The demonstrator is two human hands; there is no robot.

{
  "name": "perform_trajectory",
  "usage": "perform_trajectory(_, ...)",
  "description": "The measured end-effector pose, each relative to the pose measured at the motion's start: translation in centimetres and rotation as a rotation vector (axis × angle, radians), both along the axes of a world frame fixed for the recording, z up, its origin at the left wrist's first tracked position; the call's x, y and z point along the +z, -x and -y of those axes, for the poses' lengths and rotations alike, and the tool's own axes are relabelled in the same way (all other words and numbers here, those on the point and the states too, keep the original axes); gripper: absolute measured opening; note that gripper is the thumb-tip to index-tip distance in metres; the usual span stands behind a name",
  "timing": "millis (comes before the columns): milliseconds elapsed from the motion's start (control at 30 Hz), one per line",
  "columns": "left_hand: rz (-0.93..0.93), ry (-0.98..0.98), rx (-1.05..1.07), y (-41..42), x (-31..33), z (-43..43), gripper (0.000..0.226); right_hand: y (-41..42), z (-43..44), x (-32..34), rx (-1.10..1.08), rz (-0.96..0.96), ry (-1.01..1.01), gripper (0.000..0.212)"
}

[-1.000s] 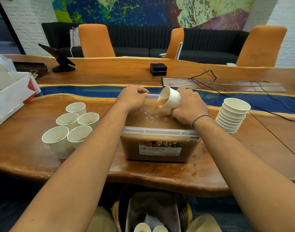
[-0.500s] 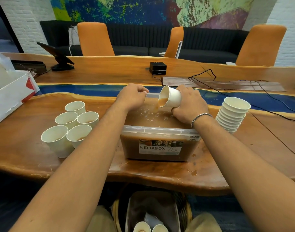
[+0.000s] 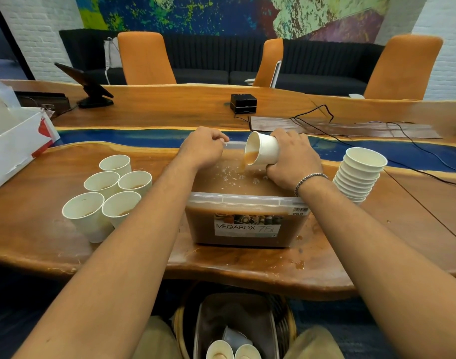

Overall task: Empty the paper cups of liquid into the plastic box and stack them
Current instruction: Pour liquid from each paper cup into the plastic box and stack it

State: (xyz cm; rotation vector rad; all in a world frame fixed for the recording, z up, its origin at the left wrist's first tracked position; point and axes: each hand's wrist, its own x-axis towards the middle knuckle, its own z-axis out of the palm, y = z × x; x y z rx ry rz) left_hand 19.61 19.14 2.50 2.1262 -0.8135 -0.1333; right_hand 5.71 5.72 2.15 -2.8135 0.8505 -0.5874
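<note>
The wooden table [image 3: 247, 265] is carrying a plastic box [image 3: 247, 201], which is standing near the front edge and is holding brown liquid [image 3: 237, 187] almost up to its rim. To the right of the box a stack of empty paper cups [image 3: 359, 174] is standing, and to the left five cups [image 3: 102, 183] with some liquid inside are standing close together. The left hand [image 3: 201, 151] is gripping the far rim of the box with curled fingers, while the fingers of the right hand [image 3: 291, 161] are wrapping around one paper cup [image 3: 265, 151] and tilting it over the box, so a thin brown stream [image 3: 241, 165] is falling in.
</note>
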Motion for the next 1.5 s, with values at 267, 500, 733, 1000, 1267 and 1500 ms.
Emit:
perform_trajectory(267, 0.006, -0.012, 0.007, 0.15, 0.12, 0.04, 0.029, 0.16, -0.09, 0.07, 0.001, -0.001, 0.018, 0.072)
perform_trajectory(500, 0.006, -0.017, 0.007, 0.06, 0.06, 0.05, 0.03, 0.2, -0.16, 0.21, 0.011, -0.008, 0.027, 0.072)
perform_trajectory(733, 0.012, -0.021, 0.004, -0.03, 0.05, 0.01, 0.03, 0.36, -0.39, 0.29, 0.018, -0.008, 0.085, 0.072)
perform_trajectory(1000, 0.021, -0.018, 0.006, -0.02, 0.03, 0.04, 0.029, 0.55, -0.54, 0.06, 0.05, 0.028, 0.205, 0.073)
perform_trajectory(1267, 0.029, -0.029, 0.005, -0.21, -0.09, 0.05, 0.029, 0.64, -0.78, 0.2, 0.093, 0.029, 0.242, 0.072)
perform_trajectory(1500, 0.04, -0.046, 0.0, -0.4, -0.14, 0.05, 0.029, 0.52, -0.83, 0.42, 0.116, -0.003, 0.322, 0.073)
